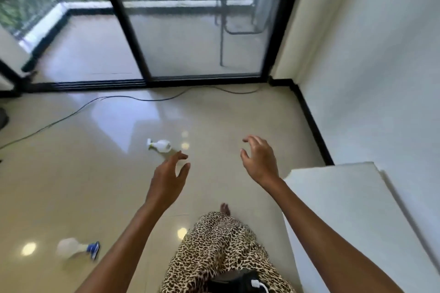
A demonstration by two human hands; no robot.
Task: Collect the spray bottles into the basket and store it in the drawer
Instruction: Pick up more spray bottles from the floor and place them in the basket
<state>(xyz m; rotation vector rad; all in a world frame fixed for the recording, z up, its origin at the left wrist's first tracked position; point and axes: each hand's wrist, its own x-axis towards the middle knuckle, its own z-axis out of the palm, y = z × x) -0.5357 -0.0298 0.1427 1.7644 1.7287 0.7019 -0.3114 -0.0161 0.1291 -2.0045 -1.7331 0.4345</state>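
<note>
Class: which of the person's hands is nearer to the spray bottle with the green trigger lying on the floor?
Left. The left hand is open with its fingertips just short of the green-trigger spray bottle, below and right of it. The right hand is open too, well off to the bottle's right.

Black cable trails across glossy floor before glass door

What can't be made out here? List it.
- Basket and drawer: neither appears in the head view; their location cannot be told.
- Blue-nozzled spray bottle: motion-blurred, so its fill level is unreadable.
- Green-nozzled spray bottle: too small for any label.
- White block: cut off by the right and bottom edges.
- Left hand and right hand: open, empty.
</note>
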